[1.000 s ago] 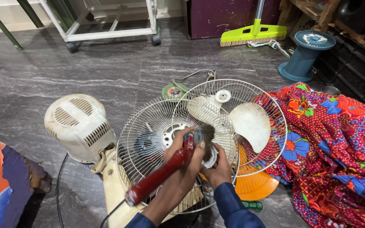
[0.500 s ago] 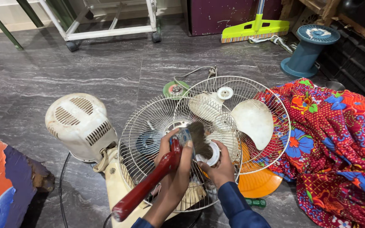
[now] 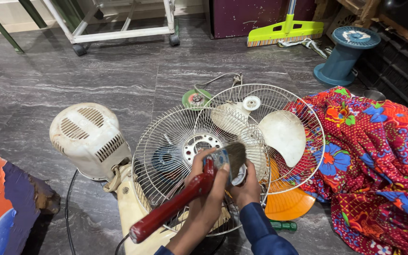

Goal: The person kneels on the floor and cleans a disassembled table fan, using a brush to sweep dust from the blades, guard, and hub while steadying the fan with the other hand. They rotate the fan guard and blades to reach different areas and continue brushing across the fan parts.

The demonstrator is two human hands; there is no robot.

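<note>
L hand [image 3: 204,186] wraps the red-handled brush [image 3: 185,196], fingers clamped; handle runs down-left, bristles up-right over the grille [image 3: 166,141]. R hand [image 3: 247,185] just beside, fingers closed on a small round part [image 3: 238,175], touching the bristles' right side.

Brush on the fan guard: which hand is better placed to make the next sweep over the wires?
Left, probably. The left hand already has its grip on the red-handled brush, bristles over the wire guard. The right hand is occupied holding a small round part.
</note>
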